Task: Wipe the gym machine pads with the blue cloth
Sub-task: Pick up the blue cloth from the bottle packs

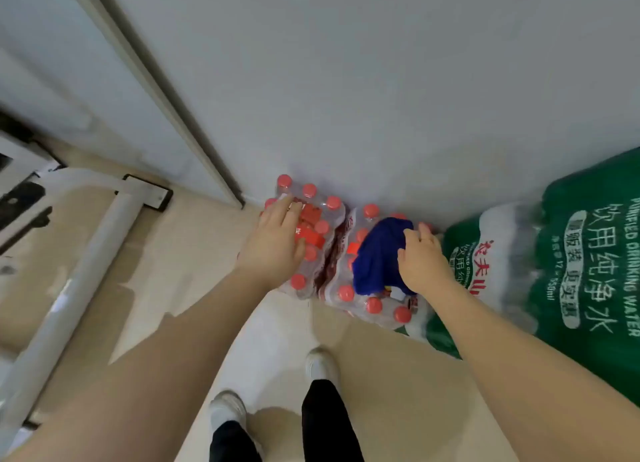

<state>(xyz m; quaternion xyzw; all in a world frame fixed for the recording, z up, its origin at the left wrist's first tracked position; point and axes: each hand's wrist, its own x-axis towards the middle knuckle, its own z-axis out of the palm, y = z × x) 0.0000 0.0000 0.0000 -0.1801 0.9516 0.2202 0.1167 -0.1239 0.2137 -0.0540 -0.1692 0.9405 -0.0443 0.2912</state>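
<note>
Head view looking down at a floor corner by a white wall. The blue cloth lies bunched on top of a shrink-wrapped pack of red-capped water bottles, the right one of two packs standing side by side against the wall. Right hand is on the cloth's right edge, fingers curled over the top of the fabric and thumb against its side, gripping it; the cloth is not clearly lifted, it touches the bottle caps below. Left hand is apart from the cloth, resting flat on the left bottle pack, fingers straight and spread over the caps, holding nothing. The cloth sits between the two hands, touching the right one only. Just right of the cloth pack, a large green-wrapped pack of water bottles with white printed lettering, leaning near the right forearm. At left, a white metal frame of gym equipment runs along the beige tiled floor. At bottom, two white shoes and dark trouser legs. Machine pads cannot be made out.
</note>
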